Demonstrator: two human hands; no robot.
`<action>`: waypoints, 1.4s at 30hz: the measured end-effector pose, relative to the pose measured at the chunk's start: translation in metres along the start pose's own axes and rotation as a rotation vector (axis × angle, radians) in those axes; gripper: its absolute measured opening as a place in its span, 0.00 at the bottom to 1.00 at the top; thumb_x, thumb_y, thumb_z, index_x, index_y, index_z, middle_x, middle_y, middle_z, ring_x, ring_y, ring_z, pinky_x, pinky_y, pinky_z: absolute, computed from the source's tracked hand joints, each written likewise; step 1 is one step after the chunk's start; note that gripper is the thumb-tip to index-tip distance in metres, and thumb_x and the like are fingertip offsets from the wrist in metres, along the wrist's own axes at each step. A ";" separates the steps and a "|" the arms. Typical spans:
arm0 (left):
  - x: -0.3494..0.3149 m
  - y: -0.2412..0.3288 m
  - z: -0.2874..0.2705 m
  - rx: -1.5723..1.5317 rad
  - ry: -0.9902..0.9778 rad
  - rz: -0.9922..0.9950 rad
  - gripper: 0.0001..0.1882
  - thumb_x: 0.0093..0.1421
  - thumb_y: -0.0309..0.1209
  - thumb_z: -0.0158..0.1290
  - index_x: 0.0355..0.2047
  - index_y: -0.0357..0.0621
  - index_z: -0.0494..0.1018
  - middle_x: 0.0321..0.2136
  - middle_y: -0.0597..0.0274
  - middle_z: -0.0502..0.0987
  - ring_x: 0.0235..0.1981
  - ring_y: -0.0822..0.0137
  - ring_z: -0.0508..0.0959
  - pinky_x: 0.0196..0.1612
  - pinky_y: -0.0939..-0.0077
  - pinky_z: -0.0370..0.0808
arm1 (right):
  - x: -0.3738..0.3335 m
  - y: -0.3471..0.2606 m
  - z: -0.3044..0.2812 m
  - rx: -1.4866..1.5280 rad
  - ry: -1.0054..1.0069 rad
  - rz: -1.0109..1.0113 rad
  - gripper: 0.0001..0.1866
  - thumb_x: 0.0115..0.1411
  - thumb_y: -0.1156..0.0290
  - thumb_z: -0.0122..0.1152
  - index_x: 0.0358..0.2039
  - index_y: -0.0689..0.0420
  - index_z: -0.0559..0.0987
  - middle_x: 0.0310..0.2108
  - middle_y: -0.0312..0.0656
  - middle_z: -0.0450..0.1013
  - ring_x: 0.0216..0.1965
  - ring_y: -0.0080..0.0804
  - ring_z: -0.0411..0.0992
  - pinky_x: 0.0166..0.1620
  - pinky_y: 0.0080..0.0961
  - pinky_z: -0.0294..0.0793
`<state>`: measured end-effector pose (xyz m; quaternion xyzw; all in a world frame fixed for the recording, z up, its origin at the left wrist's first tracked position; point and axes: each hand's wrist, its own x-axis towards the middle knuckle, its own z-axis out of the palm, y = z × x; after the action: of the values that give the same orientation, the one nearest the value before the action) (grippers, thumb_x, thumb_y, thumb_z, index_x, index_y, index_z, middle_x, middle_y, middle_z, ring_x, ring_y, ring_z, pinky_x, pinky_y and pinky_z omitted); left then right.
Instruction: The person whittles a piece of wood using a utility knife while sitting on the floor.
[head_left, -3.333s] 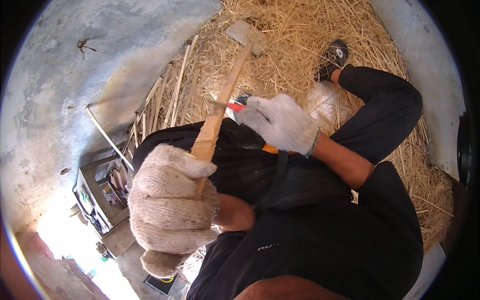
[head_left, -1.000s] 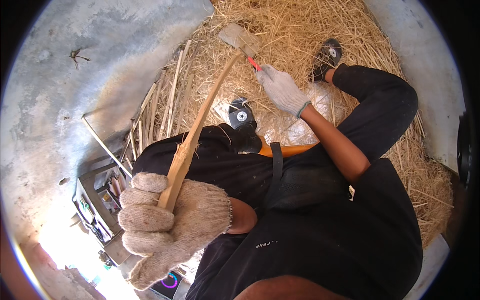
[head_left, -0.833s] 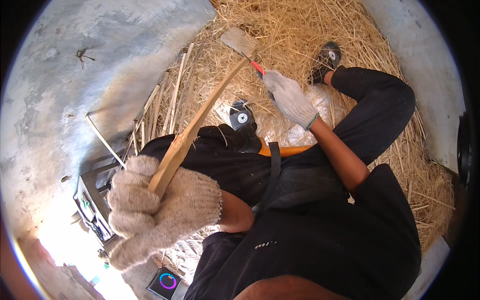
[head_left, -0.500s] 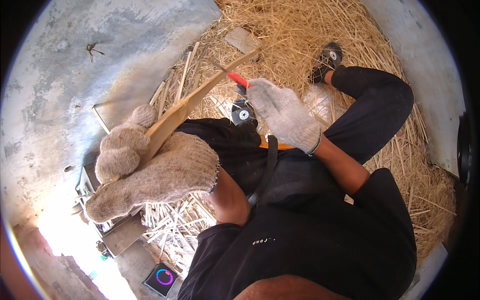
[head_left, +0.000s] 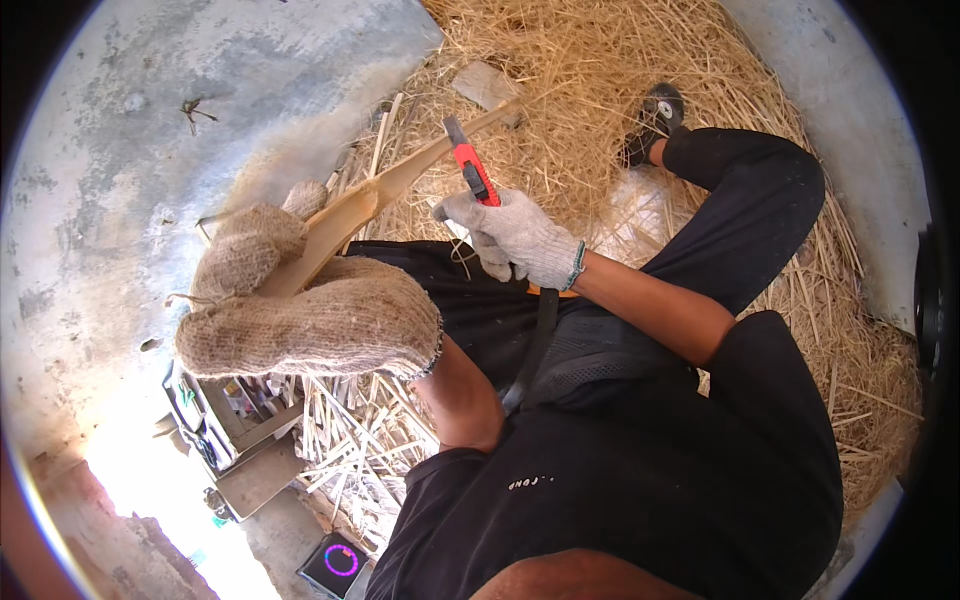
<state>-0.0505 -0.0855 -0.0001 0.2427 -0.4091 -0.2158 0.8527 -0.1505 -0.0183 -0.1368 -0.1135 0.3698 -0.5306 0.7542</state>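
Wrapped around the near end of a long, flat bamboo strip, my left hand wears a thick brown knitted glove. The strip slants away to the upper right, and its far end narrows above the straw. A pale knitted glove covers my right hand, which grips a red and black utility knife. The knife's blade points up and to the left, a little apart from the strip. Part of the handle is hidden in my right palm.
Loose straw and shavings lie around my legs. A flat stone rests in the straw at the far side. A concrete wall rises on the left. Lower left are a box of small items and a black device with a glowing ring.
My right hand has turned and drawn lower and left, swinging the knife's blade from across the strip to pointing upward. My left hand has shifted slightly, still holding the bamboo strip.
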 end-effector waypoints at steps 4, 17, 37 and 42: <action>-0.013 0.002 -0.006 -0.014 -0.059 0.004 0.30 0.68 0.58 0.38 0.23 0.44 0.67 0.16 0.61 0.69 0.16 0.65 0.75 0.23 0.68 0.83 | 0.001 0.007 -0.002 -0.016 0.003 0.067 0.17 0.60 0.59 0.68 0.40 0.58 0.76 0.12 0.27 0.60 0.10 0.18 0.58 0.13 0.21 0.58; 0.001 -0.002 -0.009 -0.015 -0.052 0.004 0.27 0.67 0.57 0.42 0.29 0.43 0.68 0.19 0.62 0.69 0.19 0.65 0.75 0.26 0.68 0.83 | -0.022 0.004 -0.010 -0.090 -0.241 0.154 0.16 0.62 0.58 0.64 0.27 0.55 0.72 0.12 0.26 0.59 0.10 0.16 0.56 0.13 0.19 0.56; 0.012 -0.021 -0.038 -0.256 -0.307 0.034 0.32 0.69 0.61 0.32 0.24 0.48 0.68 0.16 0.63 0.66 0.15 0.68 0.72 0.19 0.67 0.80 | -0.060 -0.040 -0.038 -0.863 0.361 -0.815 0.14 0.67 0.66 0.56 0.48 0.61 0.75 0.30 0.50 0.78 0.31 0.38 0.80 0.36 0.31 0.77; 0.010 -0.030 -0.068 -0.313 -0.148 -0.023 0.25 0.69 0.54 0.40 0.43 0.42 0.69 0.28 0.56 0.74 0.22 0.65 0.79 0.29 0.66 0.86 | -0.042 -0.026 0.014 -1.069 0.196 -0.548 0.13 0.68 0.63 0.54 0.41 0.60 0.75 0.20 0.51 0.75 0.24 0.49 0.78 0.27 0.39 0.75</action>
<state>0.0050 -0.0987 -0.0488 0.0952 -0.4294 -0.3040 0.8450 -0.1667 0.0051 -0.0935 -0.5183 0.6099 -0.4542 0.3912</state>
